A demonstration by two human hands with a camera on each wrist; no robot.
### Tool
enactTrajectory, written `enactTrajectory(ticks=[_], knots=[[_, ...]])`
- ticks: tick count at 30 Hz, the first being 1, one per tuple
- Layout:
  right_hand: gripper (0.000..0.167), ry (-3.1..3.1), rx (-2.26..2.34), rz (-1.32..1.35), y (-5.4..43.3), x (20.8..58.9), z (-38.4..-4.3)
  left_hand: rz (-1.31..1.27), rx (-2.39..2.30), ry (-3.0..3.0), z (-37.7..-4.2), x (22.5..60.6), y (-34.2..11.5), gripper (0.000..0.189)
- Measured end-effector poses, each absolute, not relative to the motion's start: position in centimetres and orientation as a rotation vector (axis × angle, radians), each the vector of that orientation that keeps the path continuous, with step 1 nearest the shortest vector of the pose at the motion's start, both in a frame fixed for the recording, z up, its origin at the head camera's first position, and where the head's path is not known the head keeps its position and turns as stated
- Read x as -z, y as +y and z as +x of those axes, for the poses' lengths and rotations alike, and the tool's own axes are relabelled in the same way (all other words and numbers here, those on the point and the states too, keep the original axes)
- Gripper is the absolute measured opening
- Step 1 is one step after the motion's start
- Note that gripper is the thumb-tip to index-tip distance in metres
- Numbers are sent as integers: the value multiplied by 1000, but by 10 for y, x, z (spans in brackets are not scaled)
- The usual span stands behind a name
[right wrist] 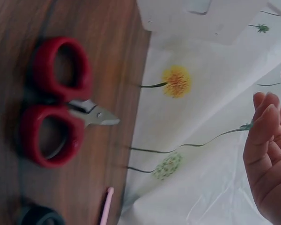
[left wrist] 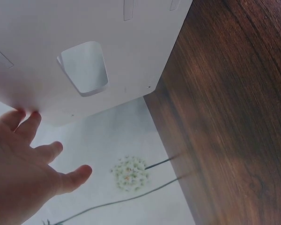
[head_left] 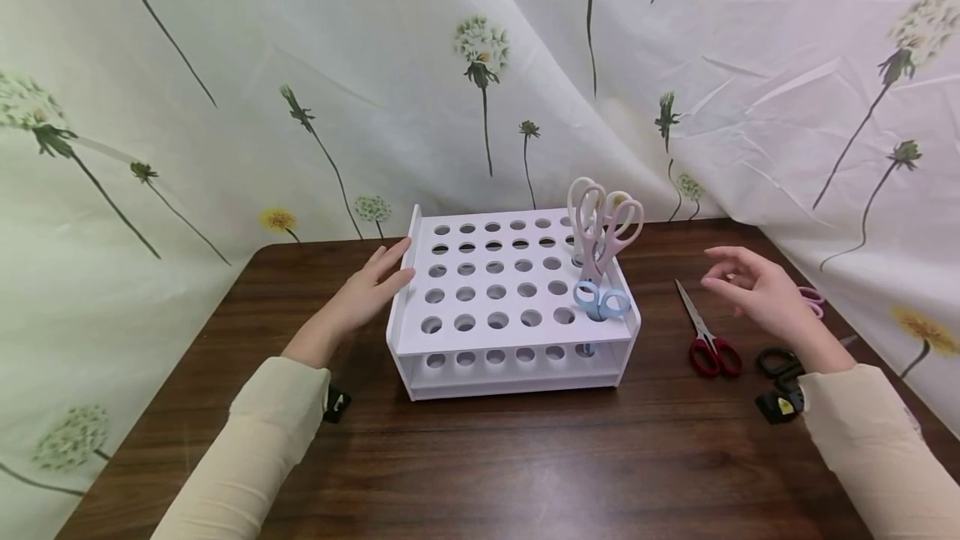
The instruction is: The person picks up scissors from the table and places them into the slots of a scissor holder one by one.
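A white rack (head_left: 480,308) with rows of round holes stands on the table. My left hand (head_left: 365,294) touches its left side panel with the fingertips, thumb held apart; the left wrist view shows those fingers at the panel's edge. Several scissors stand in the rack's right end, among them a blue-handled pair (head_left: 597,307) at the front and white and pale pink ones behind. My right hand (head_left: 757,294) hovers right of the rack with loosely bent fingers and nothing in them. Nearest to it lie red-handled scissors (head_left: 701,330), blades pointing away.
Black-handled scissors (head_left: 786,371) lie by the right wrist, partly covered by the arm. Pink-handled scissors (head_left: 813,301) show behind the right hand. A white cloth (head_left: 420,107) printed with dandelions hangs along the back and sides of the dark wooden table (head_left: 487,457).
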State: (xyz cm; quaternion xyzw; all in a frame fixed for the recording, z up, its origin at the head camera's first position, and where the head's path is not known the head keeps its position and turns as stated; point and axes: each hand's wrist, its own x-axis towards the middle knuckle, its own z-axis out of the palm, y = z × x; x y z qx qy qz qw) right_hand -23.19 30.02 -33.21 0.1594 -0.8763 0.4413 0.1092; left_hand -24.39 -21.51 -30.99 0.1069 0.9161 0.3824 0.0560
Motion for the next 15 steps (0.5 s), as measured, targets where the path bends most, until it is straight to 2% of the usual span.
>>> enactTrajectory(ticks=[5, 15], knots=[[42, -2673, -1207, 417, 306, 338, -231, 332, -1153, 2783, -244, 310, -215, 64], [43, -2688, -1185, 444, 311, 352, -231, 329, -1180, 2769, -245, 311, -216, 64]])
